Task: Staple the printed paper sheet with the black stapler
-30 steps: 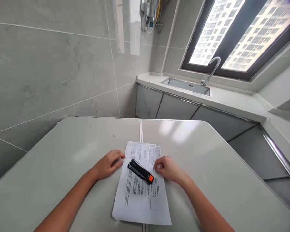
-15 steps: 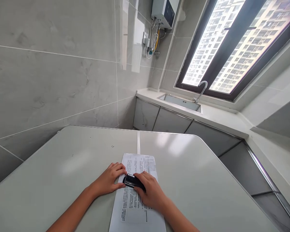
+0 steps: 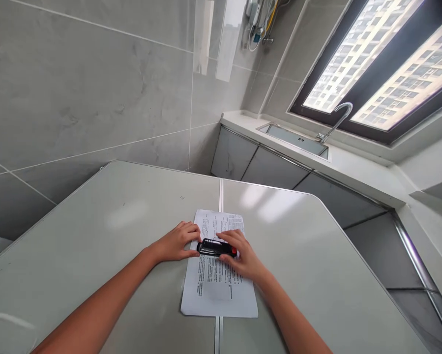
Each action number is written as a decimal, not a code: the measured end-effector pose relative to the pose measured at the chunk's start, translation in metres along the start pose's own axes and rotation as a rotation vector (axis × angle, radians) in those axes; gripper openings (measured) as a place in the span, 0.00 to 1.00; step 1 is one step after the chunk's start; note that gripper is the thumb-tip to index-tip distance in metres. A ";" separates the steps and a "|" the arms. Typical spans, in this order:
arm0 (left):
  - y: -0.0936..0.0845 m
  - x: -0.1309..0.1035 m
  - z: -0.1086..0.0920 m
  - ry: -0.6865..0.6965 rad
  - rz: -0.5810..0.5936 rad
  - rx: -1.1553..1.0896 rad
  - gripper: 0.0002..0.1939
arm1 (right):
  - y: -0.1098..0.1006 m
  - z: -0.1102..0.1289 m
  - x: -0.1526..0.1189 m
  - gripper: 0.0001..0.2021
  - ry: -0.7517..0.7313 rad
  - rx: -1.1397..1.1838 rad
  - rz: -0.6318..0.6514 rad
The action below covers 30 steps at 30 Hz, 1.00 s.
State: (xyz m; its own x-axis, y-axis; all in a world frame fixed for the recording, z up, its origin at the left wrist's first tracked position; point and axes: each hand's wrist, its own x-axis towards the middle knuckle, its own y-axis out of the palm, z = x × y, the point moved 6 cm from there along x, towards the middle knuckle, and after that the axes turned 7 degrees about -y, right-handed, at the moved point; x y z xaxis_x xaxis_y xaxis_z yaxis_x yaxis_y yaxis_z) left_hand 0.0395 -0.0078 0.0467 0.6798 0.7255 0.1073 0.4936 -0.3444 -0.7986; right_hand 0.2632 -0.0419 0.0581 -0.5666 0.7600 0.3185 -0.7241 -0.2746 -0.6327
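Note:
A glossy black stapler (image 3: 216, 247) with a red patch at its right end lies crosswise over a white sheet of printed paper (image 3: 221, 307) on the table. My left hand (image 3: 181, 241) rests at the paper's left edge, its thumb and fingertips closed about the stapler's left end. At the other end, my right hand (image 3: 243, 255) holds the stapler loosely, thumb on the near side and fingers on the far side. The middle of the stapler shows between the two hands.
The pale table (image 3: 150, 305) has a metal seam (image 3: 219, 334) running beneath the paper. Tiled wall (image 3: 113, 88) stands at the left. Beyond the table are a counter with a sink (image 3: 294, 137), a curved faucet (image 3: 338, 118) and a window.
The head view has tilted down, so the whole paper shows. My right hand has slid towards the stapler's right end and its grip has loosened, uncovering more of the stapler and the red patch.

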 end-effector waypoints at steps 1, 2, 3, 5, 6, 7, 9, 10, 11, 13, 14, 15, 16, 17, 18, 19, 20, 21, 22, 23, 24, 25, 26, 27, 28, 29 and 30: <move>0.001 0.000 0.001 -0.002 0.015 -0.007 0.13 | -0.006 -0.002 -0.001 0.24 0.021 0.013 0.016; 0.001 0.001 0.001 -0.001 0.033 -0.014 0.13 | -0.012 -0.004 -0.002 0.22 0.046 0.031 0.042; 0.002 0.001 0.002 -0.008 0.048 -0.023 0.13 | -0.016 -0.007 -0.003 0.20 0.074 0.058 0.084; 0.002 0.002 0.003 -0.025 0.060 -0.043 0.13 | -0.020 -0.013 -0.006 0.19 0.125 0.125 0.181; 0.002 0.002 0.004 -0.033 0.061 -0.053 0.13 | -0.020 -0.015 -0.007 0.19 0.143 0.160 0.221; 0.002 0.002 0.004 -0.039 0.062 -0.061 0.13 | -0.021 -0.017 -0.007 0.19 0.156 0.190 0.247; 0.003 0.002 0.004 -0.042 0.064 -0.071 0.13 | -0.021 -0.019 -0.008 0.18 0.176 0.243 0.252; 0.003 0.002 0.004 -0.040 0.065 -0.073 0.13 | -0.021 -0.020 -0.008 0.18 0.189 0.273 0.247; 0.004 0.002 0.004 -0.037 0.065 -0.071 0.13 | -0.021 -0.020 -0.008 0.18 0.205 0.304 0.245; 0.005 0.002 0.005 -0.033 0.061 -0.060 0.13 | -0.020 -0.021 -0.008 0.18 0.237 0.354 0.249; 0.006 0.002 0.005 -0.033 0.060 -0.053 0.12 | -0.019 -0.021 -0.008 0.18 0.248 0.370 0.256; 0.006 0.002 0.006 -0.037 0.059 -0.046 0.12 | -0.019 -0.021 -0.007 0.18 0.254 0.377 0.261; 0.006 0.002 0.006 -0.040 0.059 -0.041 0.11 | -0.019 -0.020 -0.007 0.18 0.255 0.378 0.264; 0.007 0.002 0.006 -0.042 0.058 -0.038 0.11 | -0.019 -0.020 -0.006 0.17 0.252 0.378 0.264; 0.006 0.002 0.006 -0.041 0.058 -0.037 0.11 | -0.019 -0.019 -0.006 0.17 0.249 0.376 0.263; 0.006 0.002 0.005 -0.039 0.058 -0.037 0.11 | -0.019 -0.018 -0.006 0.17 0.247 0.372 0.260; 0.006 0.002 0.004 -0.036 0.058 -0.035 0.11 | -0.019 -0.018 -0.005 0.17 0.248 0.367 0.260; 0.005 0.002 0.004 -0.033 0.058 -0.032 0.11 | -0.018 -0.017 -0.005 0.16 0.252 0.364 0.255; 0.005 0.002 0.003 -0.030 0.057 -0.028 0.11 | -0.018 -0.017 -0.004 0.16 0.256 0.361 0.231; 0.005 0.002 0.003 -0.029 0.055 -0.023 0.11 | -0.018 -0.017 -0.003 0.14 0.256 0.354 0.178; 0.004 0.001 0.003 -0.027 0.050 -0.017 0.11 | -0.019 -0.017 -0.001 0.13 0.247 0.343 0.105; 0.004 0.001 0.002 -0.026 0.045 -0.012 0.11 | -0.020 -0.016 0.000 0.12 0.226 0.328 0.029; 0.004 0.000 0.003 -0.025 0.040 -0.009 0.11 | -0.018 -0.013 0.002 0.12 0.197 0.304 -0.033; 0.005 0.000 0.003 -0.026 0.035 -0.009 0.11 | -0.015 -0.010 0.004 0.13 0.168 0.271 -0.068; 0.005 0.000 0.003 -0.028 0.032 -0.011 0.11 | -0.010 -0.007 0.006 0.16 0.145 0.234 -0.069; 0.006 -0.001 0.004 -0.032 0.030 -0.016 0.11 | -0.003 -0.004 0.008 0.19 0.136 0.196 -0.045; 0.005 -0.001 0.004 -0.037 0.028 -0.022 0.11 | 0.004 -0.002 0.008 0.22 0.139 0.159 -0.017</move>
State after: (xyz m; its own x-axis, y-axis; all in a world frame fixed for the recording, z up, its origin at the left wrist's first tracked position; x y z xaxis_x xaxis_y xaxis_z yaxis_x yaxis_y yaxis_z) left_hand 0.0393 -0.0080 0.0398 0.6727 0.7373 0.0628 0.4872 -0.3774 -0.7875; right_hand 0.2561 -0.0354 0.0565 -0.5019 0.8362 0.2209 -0.7925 -0.3424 -0.5047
